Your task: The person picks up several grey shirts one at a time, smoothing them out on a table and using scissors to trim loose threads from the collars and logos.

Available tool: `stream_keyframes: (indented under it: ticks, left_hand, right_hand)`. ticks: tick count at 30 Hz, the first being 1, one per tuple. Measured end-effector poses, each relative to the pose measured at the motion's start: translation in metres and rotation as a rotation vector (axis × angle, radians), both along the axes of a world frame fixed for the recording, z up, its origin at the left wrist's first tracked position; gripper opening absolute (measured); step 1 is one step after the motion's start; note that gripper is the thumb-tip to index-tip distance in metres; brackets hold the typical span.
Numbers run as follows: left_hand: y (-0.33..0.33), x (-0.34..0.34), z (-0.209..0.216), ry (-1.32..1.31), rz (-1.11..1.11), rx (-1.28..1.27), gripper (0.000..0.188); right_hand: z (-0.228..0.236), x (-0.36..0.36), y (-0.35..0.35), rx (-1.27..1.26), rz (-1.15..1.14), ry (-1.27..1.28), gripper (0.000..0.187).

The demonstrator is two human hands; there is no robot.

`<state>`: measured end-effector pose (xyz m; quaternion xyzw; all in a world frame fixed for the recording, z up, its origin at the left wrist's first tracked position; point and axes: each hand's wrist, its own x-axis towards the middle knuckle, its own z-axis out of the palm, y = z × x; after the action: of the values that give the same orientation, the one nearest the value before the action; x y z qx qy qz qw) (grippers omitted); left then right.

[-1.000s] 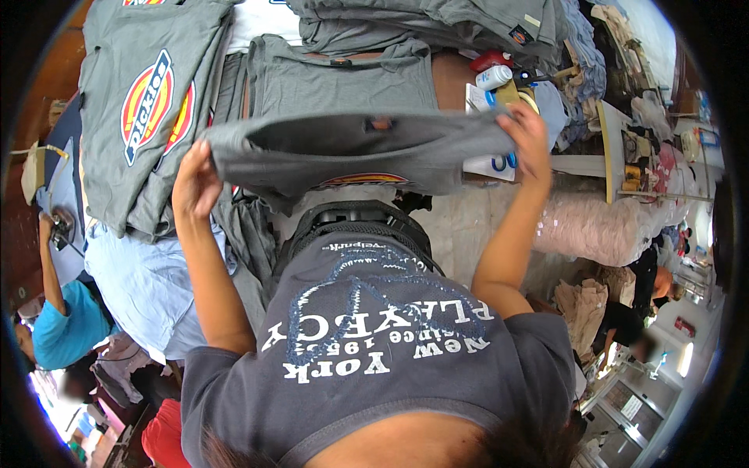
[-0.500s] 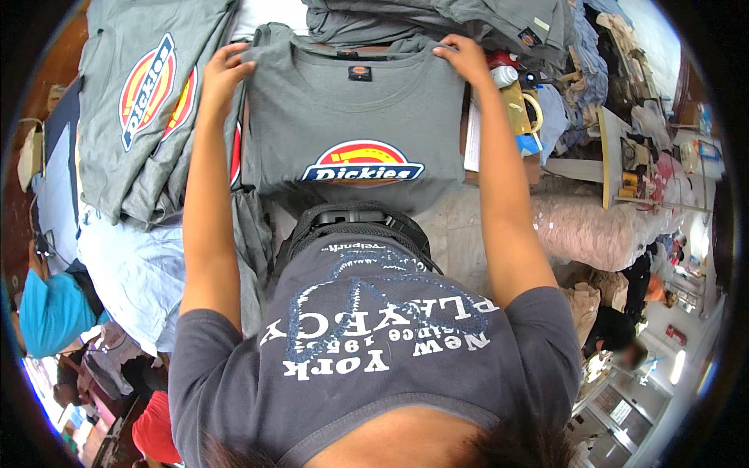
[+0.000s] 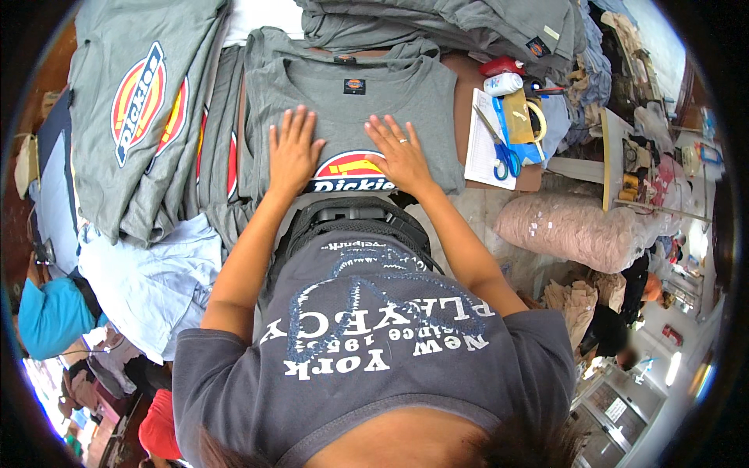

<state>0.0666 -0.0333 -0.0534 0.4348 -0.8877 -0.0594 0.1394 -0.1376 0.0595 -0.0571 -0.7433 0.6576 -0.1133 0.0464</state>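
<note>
A grey T-shirt (image 3: 343, 117) lies folded and face up in front of me, its neckline and dark neck label at the far end. The red, yellow and navy printed emblem is at its near edge. My left hand (image 3: 295, 152) rests flat on the left part of the shirt, fingers spread. On the right part, beside the emblem, my right hand (image 3: 399, 156) lies flat too, fingers apart, with a ring on one finger. At least one other grey shirt seems to be under this one, its collar showing beyond the top neckline.
Grey printed shirts (image 3: 168, 93) are heaped at the left, more grey garments (image 3: 445, 27) at the back. On the right, blue-handled scissors (image 3: 503, 152) lie on white paper (image 3: 477, 148), near a tape roll (image 3: 537, 121) and a white bottle (image 3: 503, 84). A pink wrapped bundle (image 3: 562, 232) sits lower right.
Both hands have left the shirt's shoulder corners, coming nearer to me and inward. They now lie flat on its front. The scissors and paper on the right are now in plain sight.
</note>
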Motion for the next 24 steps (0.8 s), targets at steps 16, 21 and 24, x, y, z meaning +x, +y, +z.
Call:
stream_keyframes:
  ticks: [16,21,24]
  left_hand:
    - [-0.116,0.000,-0.020,-0.068,0.107,-0.160,0.051]
    - [-0.109,-0.007,0.001,0.087,0.120,-0.167,0.037]
    - [-0.103,-0.035,0.017,0.301,-0.006,-0.304,0.027]
  right_hand:
    - [-0.013,-0.108,-0.067,-0.173,-0.355,-0.179,0.053]
    - [0.025,-0.105,0.010,-0.141,-0.475,-0.989,0.023]
    - [0.050,-0.093,0.086,0.206,-0.699,-1.119,0.021]
